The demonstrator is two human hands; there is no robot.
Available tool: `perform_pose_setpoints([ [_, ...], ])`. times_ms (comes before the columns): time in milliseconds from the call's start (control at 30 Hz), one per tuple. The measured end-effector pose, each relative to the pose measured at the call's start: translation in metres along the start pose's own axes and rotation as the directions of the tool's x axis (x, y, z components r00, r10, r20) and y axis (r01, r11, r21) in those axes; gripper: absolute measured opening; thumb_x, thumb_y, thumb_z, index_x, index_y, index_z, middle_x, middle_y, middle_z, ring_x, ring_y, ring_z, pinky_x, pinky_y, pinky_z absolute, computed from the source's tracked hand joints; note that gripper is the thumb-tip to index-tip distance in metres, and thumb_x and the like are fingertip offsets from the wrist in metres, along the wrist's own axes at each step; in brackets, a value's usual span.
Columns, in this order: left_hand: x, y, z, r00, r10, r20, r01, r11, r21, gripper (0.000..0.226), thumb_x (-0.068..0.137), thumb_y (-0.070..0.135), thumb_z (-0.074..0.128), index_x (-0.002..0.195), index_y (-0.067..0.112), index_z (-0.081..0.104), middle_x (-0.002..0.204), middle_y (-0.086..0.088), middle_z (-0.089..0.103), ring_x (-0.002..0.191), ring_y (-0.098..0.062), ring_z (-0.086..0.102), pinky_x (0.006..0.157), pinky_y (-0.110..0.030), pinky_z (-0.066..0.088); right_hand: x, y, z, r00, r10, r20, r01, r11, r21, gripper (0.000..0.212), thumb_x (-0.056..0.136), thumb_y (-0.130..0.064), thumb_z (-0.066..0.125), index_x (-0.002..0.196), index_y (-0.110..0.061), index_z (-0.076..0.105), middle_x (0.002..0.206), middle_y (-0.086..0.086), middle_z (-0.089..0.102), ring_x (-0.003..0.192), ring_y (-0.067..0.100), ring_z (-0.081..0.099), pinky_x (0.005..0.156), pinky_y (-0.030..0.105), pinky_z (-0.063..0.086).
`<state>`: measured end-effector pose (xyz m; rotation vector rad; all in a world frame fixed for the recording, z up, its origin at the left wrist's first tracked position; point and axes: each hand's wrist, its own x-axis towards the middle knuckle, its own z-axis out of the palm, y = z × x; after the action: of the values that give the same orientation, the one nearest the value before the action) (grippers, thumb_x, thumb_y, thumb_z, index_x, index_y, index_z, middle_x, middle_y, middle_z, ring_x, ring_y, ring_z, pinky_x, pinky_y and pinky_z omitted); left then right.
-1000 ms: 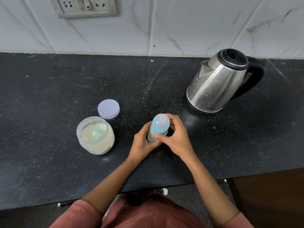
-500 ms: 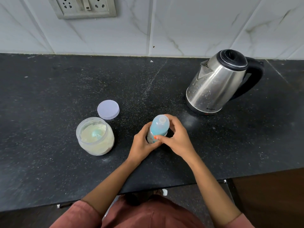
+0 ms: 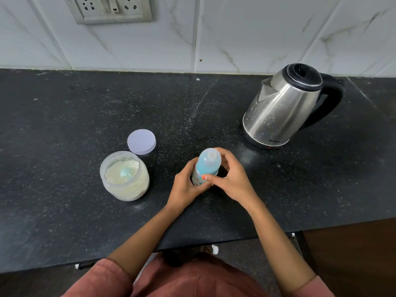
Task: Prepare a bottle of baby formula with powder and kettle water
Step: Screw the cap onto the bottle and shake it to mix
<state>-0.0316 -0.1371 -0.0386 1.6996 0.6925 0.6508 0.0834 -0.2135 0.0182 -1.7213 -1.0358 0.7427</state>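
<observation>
Right now both hands on the baby bottle (image 3: 206, 168), which stands upright on the black speckled table (image 3: 64, 116), near-centre, close to the near edge. Left hand (image 3: 186, 185) wraps the lower body of the bottle, grip closed around it, fingers curled round the far side. Right hand (image 3: 232, 179) closed on the blue translucent cap (image 3: 209, 161) region, thumb with an orange-painted nail across the near side, fingers arched over the far right side. Cap is on the bottle; clear tip at top visible.

Open plastic jar (image 3: 124, 176) of pale yellowish formula powder sits left of the bottle, apart from the left hand, with a light blue scoop (image 3: 126, 173) lying in the powder. Jar's lavender lid (image 3: 141, 142) lies flat on the table just beyond the jar, nearly touching its far rim.

Stainless steel electric kettle (image 3: 282, 108) with black lid and black handle stands far right on its base, well apart from the bottle, spout pointing left, lid down.

White marble-look wall tiles behind, with a socket plate (image 3: 111, 8) at top left. Reddish sleeves (image 3: 102, 279) at bottom edge.
</observation>
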Motion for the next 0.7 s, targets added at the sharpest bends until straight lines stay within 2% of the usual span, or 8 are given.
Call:
perform_pose_setpoints([
  [67, 0.000, 0.001, 0.000, 1.000, 0.001, -0.001, -0.001, 1.000, 0.006, 0.065, 0.069, 0.008, 0.078, 0.116, 0.035, 0.042, 0.111, 0.023, 0.054, 0.105, 0.014, 0.050, 0.086, -0.006, 0.040, 0.002, -0.001, 0.008, 0.998, -0.008, -0.070, 0.002, 0.996, -0.090, 0.059, 0.064, -0.009, 0.080, 0.109, -0.028, 0.047, 0.110, -0.008, 0.044, 0.104, 0.003, 0.047, 0.085, -0.001, 0.035],
  [133, 0.000, 0.001, -0.001, 1.000, 0.003, 0.000, -0.003, 1.000, 0.014, 0.064, 0.070, 0.005, 0.076, 0.117, 0.031, 0.042, 0.110, 0.025, 0.051, 0.103, 0.019, 0.048, 0.084, -0.003, 0.039, 0.002, -0.002, 0.011, 0.997, -0.010, -0.082, 0.000, 0.993, -0.116, 0.062, 0.063, -0.012, 0.082, 0.113, -0.024, 0.046, 0.110, -0.007, 0.040, 0.103, 0.001, 0.044, 0.082, -0.003, 0.033],
  [233, 0.001, 0.001, -0.002, 1.000, -0.002, 0.010, 0.002, 1.000, 0.003, 0.065, 0.070, 0.006, 0.076, 0.117, 0.034, 0.042, 0.112, 0.025, 0.051, 0.104, 0.017, 0.049, 0.085, -0.005, 0.039, 0.001, -0.003, 0.003, 0.997, -0.013, 0.069, 0.016, 0.999, -0.042, 0.069, 0.068, -0.005, 0.076, 0.121, -0.032, 0.040, 0.124, -0.009, 0.043, 0.115, -0.001, 0.044, 0.093, 0.001, 0.032],
  [333, 0.000, 0.001, -0.001, 1.000, -0.001, 0.012, 0.001, 1.000, 0.002, 0.065, 0.071, 0.009, 0.076, 0.117, 0.037, 0.041, 0.113, 0.024, 0.052, 0.107, 0.014, 0.049, 0.087, -0.006, 0.039, 0.000, 0.000, -0.004, 0.986, -0.011, 0.169, 0.009, 1.000, 0.015, 0.074, 0.072, 0.005, 0.064, 0.125, -0.039, 0.038, 0.135, -0.008, 0.046, 0.127, 0.002, 0.042, 0.106, 0.017, 0.032],
  [400, 0.000, 0.002, -0.001, 1.000, -0.003, 0.011, 0.003, 1.000, -0.002, 0.063, 0.071, 0.013, 0.077, 0.118, 0.036, 0.041, 0.113, 0.023, 0.053, 0.107, 0.011, 0.050, 0.087, -0.007, 0.040, 0.001, 0.001, -0.005, 0.992, -0.011, 0.122, 0.010, 1.000, 0.009, 0.072, 0.072, 0.006, 0.066, 0.117, -0.044, 0.041, 0.129, -0.011, 0.051, 0.124, 0.005, 0.045, 0.106, 0.021, 0.034],
  [500, -0.001, 0.002, 0.000, 1.000, -0.007, 0.007, 0.007, 1.000, -0.005, 0.063, 0.070, 0.014, 0.078, 0.117, 0.037, 0.042, 0.113, 0.022, 0.054, 0.107, 0.009, 0.051, 0.087, -0.008, 0.041, 0.002, -0.001, -0.004, 0.999, -0.009, 0.050, 0.010, 1.000, -0.012, 0.067, 0.068, 0.003, 0.074, 0.105, -0.043, 0.044, 0.114, -0.017, 0.052, 0.113, 0.002, 0.050, 0.097, 0.012, 0.038],
  [633, 0.000, 0.001, 0.000, 1.000, 0.000, 0.006, 0.000, 1.000, 0.007, 0.063, 0.070, 0.011, 0.077, 0.118, 0.033, 0.043, 0.112, 0.022, 0.053, 0.107, 0.011, 0.051, 0.087, -0.008, 0.041, 0.001, -0.002, 0.006, 0.998, -0.014, -0.067, 0.008, 0.996, -0.086, 0.061, 0.062, -0.007, 0.081, 0.106, -0.031, 0.045, 0.110, -0.006, 0.046, 0.101, -0.005, 0.048, 0.084, 0.000, 0.036],
  [700, 0.000, 0.001, -0.001, 1.000, 0.002, 0.004, -0.003, 1.000, 0.013, 0.063, 0.071, 0.009, 0.077, 0.120, 0.029, 0.043, 0.112, 0.022, 0.053, 0.106, 0.013, 0.050, 0.086, -0.006, 0.040, 0.003, -0.002, 0.008, 0.997, -0.019, -0.077, 0.010, 0.993, -0.115, 0.063, 0.060, -0.011, 0.083, 0.108, -0.027, 0.045, 0.108, -0.005, 0.043, 0.099, -0.001, 0.048, 0.083, -0.001, 0.035],
])
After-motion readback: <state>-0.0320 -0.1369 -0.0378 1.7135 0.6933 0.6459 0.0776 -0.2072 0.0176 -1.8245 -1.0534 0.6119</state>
